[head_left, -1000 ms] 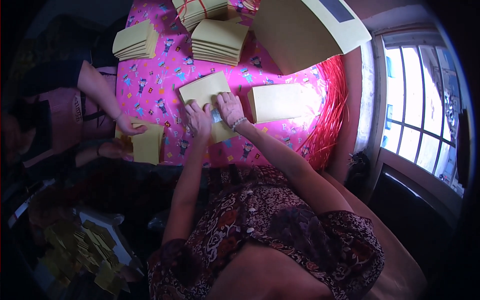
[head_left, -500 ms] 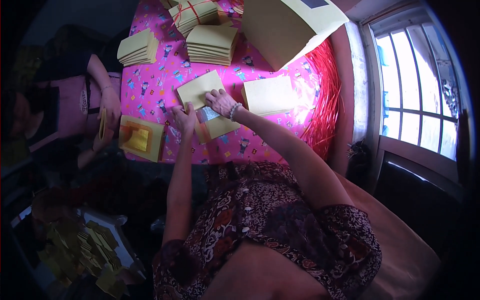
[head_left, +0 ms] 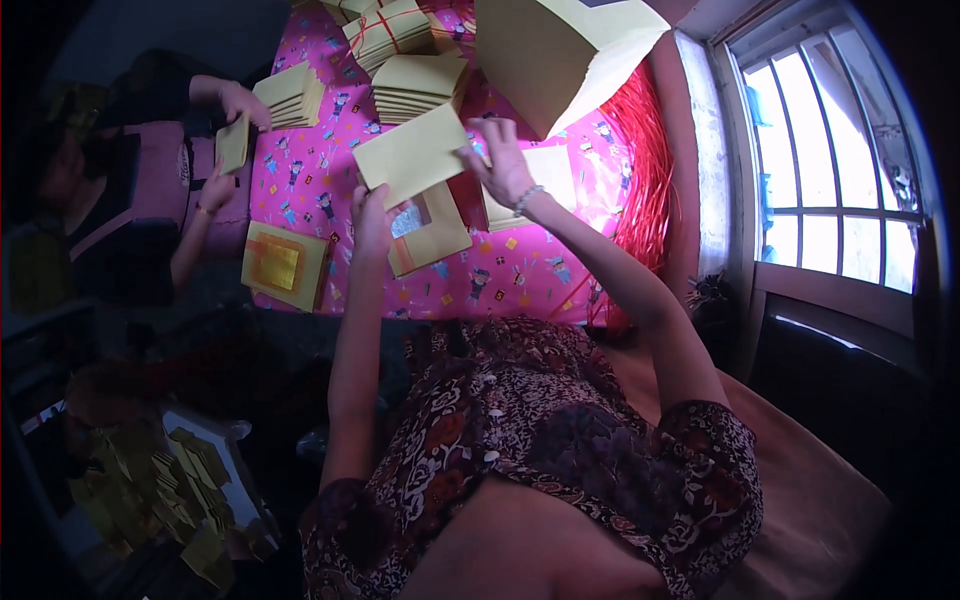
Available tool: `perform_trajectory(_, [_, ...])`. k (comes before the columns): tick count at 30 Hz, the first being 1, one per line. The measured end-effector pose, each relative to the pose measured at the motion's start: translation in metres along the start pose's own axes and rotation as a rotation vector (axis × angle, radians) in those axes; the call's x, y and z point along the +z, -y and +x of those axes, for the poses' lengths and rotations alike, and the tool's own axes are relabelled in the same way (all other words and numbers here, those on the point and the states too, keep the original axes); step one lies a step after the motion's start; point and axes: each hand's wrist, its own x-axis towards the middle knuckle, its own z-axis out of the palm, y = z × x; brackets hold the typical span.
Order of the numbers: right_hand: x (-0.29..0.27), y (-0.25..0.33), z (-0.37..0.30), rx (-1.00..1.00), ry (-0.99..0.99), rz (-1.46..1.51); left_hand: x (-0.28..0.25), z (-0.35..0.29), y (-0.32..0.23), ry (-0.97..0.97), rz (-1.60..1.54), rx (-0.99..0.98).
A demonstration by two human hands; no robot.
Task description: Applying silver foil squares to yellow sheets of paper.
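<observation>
A yellow paper sheet (head_left: 412,158), possibly more than one layer, is tilted up off the table. My left hand (head_left: 372,218) pinches its lower left corner, thumb on top. My right hand (head_left: 505,165) is at the sheet's right end with its fingers apart, thumb side close to the edge; whether it touches cannot be made out. Partly hidden below lies yellow paper with a silver foil patch (head_left: 412,218) and an orange band. A stack of plain yellow paper (head_left: 548,182) lies just beyond my right hand.
A yellow stack with a gold foil square (head_left: 285,268) lies front left. Farther back are fanned stacks (head_left: 418,88), a red-tied bundle (head_left: 390,32) and a large yellow paper block (head_left: 555,60). Red strands (head_left: 645,180) hang right. At left, a co-worker's hands (head_left: 215,188) hold folded yellow paper.
The plain sheet has risen and spread into a wider shape. My right hand has come off its top and moved right, fingers opening. The co-worker's paper has moved up toward the left stack.
</observation>
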Motion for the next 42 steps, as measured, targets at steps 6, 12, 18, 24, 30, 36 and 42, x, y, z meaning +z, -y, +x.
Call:
perform_trajectory(6, [-0.058,-0.077,-0.055,0.483,0.099,0.327,0.062,-0.026,0.034,0.282,0.183,-0.072])
perform_trajectory(12, [-0.071,-0.128,-0.093,0.565,0.019,0.207,0.09,-0.014,0.082,0.351,0.509,-0.005])
perform_trajectory(18, [-0.062,-0.137,-0.099,0.548,0.019,0.096,0.076,0.008,0.128,0.272,0.757,0.007])
perform_trajectory(24, [-0.058,-0.142,-0.104,0.54,0.032,0.002,0.075,0.015,0.141,0.247,0.752,0.026])
perform_trajectory(30, [-0.055,-0.141,-0.109,0.502,0.067,-0.092,0.077,0.012,0.139,0.272,0.814,0.04])
perform_trajectory(36, [-0.057,-0.12,-0.102,0.396,0.179,-0.402,0.081,0.007,0.137,0.184,1.076,0.207])
perform_trajectory(42, [-0.071,-0.111,-0.09,0.293,0.09,-0.414,0.09,-0.006,0.114,0.157,1.106,0.223])
